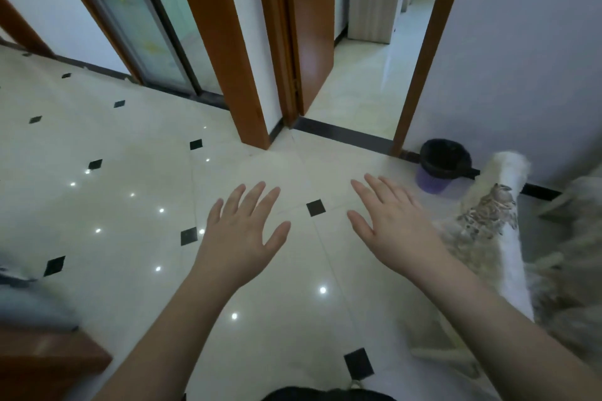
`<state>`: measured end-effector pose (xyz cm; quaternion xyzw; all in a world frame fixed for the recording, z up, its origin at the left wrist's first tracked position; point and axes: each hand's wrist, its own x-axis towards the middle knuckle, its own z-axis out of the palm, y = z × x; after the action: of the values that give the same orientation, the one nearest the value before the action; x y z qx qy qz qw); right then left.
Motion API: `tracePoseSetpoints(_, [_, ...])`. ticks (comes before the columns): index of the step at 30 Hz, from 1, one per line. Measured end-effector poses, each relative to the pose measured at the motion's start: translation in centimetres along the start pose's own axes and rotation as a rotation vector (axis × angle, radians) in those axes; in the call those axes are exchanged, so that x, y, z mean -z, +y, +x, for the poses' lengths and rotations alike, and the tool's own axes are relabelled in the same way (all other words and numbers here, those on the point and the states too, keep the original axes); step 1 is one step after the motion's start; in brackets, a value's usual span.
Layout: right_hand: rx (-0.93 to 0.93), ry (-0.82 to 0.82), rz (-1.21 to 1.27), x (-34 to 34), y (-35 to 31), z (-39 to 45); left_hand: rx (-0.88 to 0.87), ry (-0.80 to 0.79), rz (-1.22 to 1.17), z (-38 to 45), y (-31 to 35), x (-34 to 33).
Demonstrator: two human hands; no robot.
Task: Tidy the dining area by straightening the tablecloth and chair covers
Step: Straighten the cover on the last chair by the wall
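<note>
My left hand (242, 231) and my right hand (395, 223) are stretched out in front of me over the tiled floor, palms down, fingers spread and straight, holding nothing. To the right of my right hand stands a chair with a white cover (501, 215) that bears a brown and silver embroidered pattern; its back runs from upper right toward the bottom. My right hand is close to the cover's left edge but apart from it. Further right lies pale patterned cloth (573, 270), blurred, possibly the tablecloth.
A purple bin with a black liner (439, 166) stands by the wall beyond the chair. Open doorways with brown wooden frames (228, 52) lie ahead. A brown wooden furniture corner (49, 365) and a grey object sit at the bottom left. The glossy floor (130, 172) spreads to the left.
</note>
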<state>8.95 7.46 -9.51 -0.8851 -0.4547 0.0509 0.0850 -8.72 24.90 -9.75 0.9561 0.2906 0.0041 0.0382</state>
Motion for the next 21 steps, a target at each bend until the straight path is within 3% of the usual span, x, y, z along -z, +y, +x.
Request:
tracePoseSetpoints(6, [-0.032,0.003,0.004,-1.8,0.6,9.8,-0.088,-0.03,0.048,13.1,-2.9,-1.1])
tracePoseSetpoints(13, [-0.245,0.026,0.037,-0.7,1.9,19.7,-0.334,-0.047,0.063,28.7,-3.3,0.8])
tracePoseSetpoints(21, [-0.481,0.097,-0.009,0.6,11.3,26.8,-0.564,-0.043,0.069,43.8,3.8,0.0])
